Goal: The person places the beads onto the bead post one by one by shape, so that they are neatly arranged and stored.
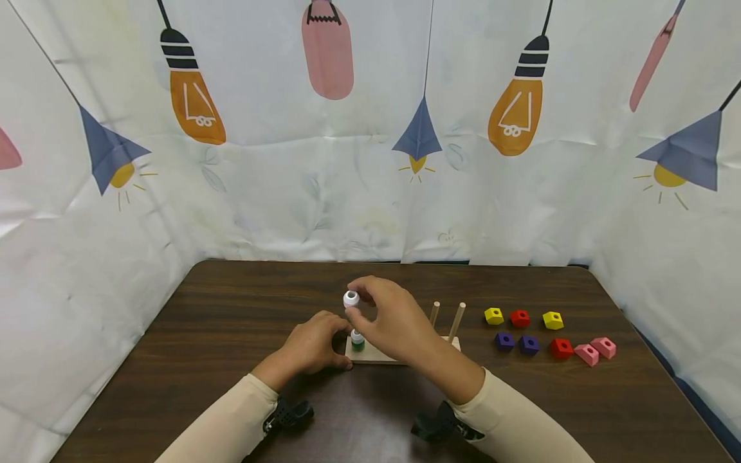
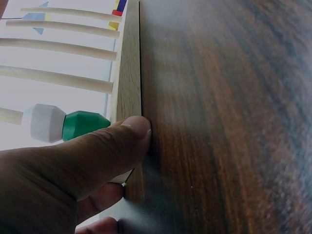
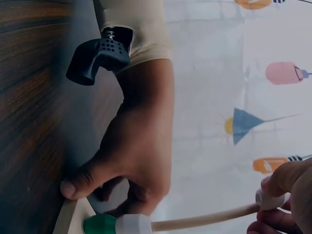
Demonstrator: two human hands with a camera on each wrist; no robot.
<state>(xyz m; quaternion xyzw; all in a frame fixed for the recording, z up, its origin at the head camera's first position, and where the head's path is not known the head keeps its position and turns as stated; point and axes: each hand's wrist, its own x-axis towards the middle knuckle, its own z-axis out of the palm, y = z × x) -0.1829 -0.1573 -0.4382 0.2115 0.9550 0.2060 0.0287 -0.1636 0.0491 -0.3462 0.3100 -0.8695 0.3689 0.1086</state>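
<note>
A light wooden peg board (image 1: pixel 376 359) with several upright pegs stands on the table. My left hand (image 1: pixel 312 341) grips its left end, the thumb (image 2: pixel 131 127) on the front edge in the left wrist view. On the leftmost peg a green bead (image 2: pixel 84 125) sits at the bottom, and a white bead (image 2: pixel 46 123) rests on it. My right hand (image 1: pixel 399 315) pinches another white bead (image 1: pixel 350 299) between thumb and fingers above these. In the right wrist view this held bead (image 3: pixel 268 200) is at the peg's top end; whether the tip is inside its hole, I cannot tell.
Right of the board, several loose beads lie on the dark wooden table (image 1: pixel 243 308): yellow (image 1: pixel 494 316), red (image 1: pixel 520 318), purple (image 1: pixel 504 341) and pink (image 1: pixel 587 354). A white curtain (image 1: pixel 278 212) printed with lamps hangs behind the table and at both sides.
</note>
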